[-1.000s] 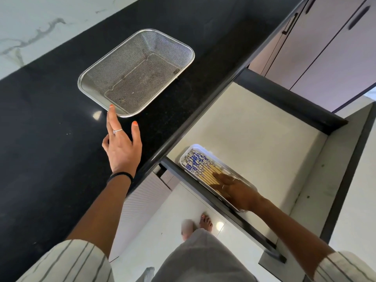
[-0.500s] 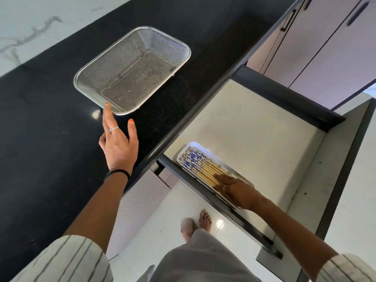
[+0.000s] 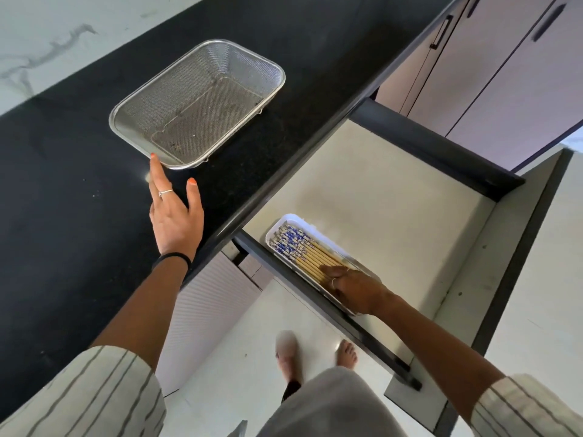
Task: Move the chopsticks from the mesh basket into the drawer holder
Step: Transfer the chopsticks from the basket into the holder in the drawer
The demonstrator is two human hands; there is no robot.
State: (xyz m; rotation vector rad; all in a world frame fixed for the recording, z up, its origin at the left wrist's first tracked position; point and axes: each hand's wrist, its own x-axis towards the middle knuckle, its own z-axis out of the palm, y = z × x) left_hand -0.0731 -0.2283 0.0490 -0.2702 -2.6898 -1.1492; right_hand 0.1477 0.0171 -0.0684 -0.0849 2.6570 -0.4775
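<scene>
A black stone counter is seen from above, with an open drawer pulled out below its front edge. The mesh basket, rectangular and of metal, is set on the counter, near the front edge, with nothing lying in it. The left hand is held flat over the counter just beside the basket's near corner; its fingers are spread apart and clamped on nothing, the tip of the forefinger is at the basket's rim, and whether it touches cannot be told. A ring is worn on that finger and a black band on the wrist. The drawer holder, a white oblong tray, is placed in the drawer's near left corner, along its front wall. The chopsticks are laid side by side in the holder, their blue-and-white patterned ends toward the counter and their plain wooden ends toward the right hand. The right hand is rested palm down on the wooden ends, fingers together and flat upon the chopsticks; whether any is gripped cannot be told. The rest of the drawer floor is pale. Striped sleeves are seen at both forearms, and a bare foot on the pale floor beneath.
</scene>
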